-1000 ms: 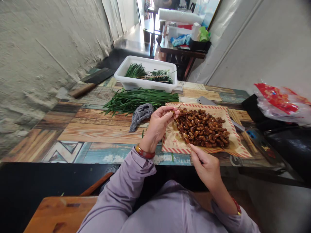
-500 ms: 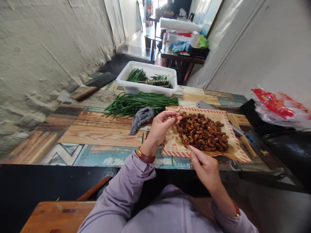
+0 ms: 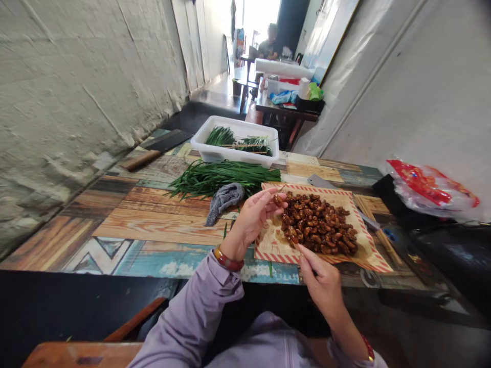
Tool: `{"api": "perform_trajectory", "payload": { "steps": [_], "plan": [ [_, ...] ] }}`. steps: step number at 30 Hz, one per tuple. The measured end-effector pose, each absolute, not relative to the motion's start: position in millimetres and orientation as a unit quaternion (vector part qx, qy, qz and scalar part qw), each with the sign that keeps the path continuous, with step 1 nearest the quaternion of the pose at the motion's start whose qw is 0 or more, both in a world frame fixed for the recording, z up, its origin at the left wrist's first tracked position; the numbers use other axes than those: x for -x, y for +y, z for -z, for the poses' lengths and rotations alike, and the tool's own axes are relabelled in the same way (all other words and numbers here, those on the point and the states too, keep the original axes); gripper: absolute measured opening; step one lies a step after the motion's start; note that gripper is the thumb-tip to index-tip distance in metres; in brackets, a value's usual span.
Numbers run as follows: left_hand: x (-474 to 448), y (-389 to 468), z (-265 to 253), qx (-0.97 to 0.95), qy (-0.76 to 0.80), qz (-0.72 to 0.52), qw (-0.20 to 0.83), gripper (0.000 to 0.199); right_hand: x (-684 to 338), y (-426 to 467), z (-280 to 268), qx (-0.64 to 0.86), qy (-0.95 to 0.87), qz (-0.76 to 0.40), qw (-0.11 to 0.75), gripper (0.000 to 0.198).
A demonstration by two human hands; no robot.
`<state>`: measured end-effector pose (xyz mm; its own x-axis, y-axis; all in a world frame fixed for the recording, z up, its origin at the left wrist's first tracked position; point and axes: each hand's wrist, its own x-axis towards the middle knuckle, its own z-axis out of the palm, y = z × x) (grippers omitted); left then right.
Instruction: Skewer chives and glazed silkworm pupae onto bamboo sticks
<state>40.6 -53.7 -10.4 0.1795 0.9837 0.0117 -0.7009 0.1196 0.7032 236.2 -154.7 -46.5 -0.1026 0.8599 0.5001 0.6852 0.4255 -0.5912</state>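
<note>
My left hand (image 3: 253,219) is closed, thumb and fingertips pinching a glossy brown piece of food (image 3: 277,199) at the left edge of a pile. That pile of brown glazed pieces (image 3: 320,225) lies on a sheet of paper with a red-striped border (image 3: 270,251). Below the pile, my right hand (image 3: 321,276) pinches a thin wooden skewer (image 3: 297,247), its tip pointing up and left towards the food. Whether a piece is threaded on that skewer is too small to tell.
Behind my left hand are a grey cloth (image 3: 225,200) and long green chives (image 3: 226,176). A white tub (image 3: 233,153) holds bundled greens. A cleaver (image 3: 169,140) lies at the left, loose skewers (image 3: 388,249) and a plastic bag (image 3: 429,186) at the right. A person sits far back.
The view has tilted up, so the table sits lower in the picture. My left fingers have opened slightly around the brown piece. My right hand keeps its pinch on the skewer.
</note>
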Motion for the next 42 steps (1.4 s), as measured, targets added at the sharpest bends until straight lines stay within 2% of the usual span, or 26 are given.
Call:
{"api": "perform_trajectory", "payload": {
  "steps": [13, 42],
  "plan": [
    [-42, -53, 13, -0.29, 0.241, -0.598, 0.707, 0.034, -232, -151, 53, 0.489, -0.746, -0.118, 0.436, 0.03],
    [-46, -54, 15, -0.322, 0.229, -0.603, 0.693, 0.032, -236, -144, 61, 0.496, -0.744, -0.084, 0.44, 0.027]
  ]
}}
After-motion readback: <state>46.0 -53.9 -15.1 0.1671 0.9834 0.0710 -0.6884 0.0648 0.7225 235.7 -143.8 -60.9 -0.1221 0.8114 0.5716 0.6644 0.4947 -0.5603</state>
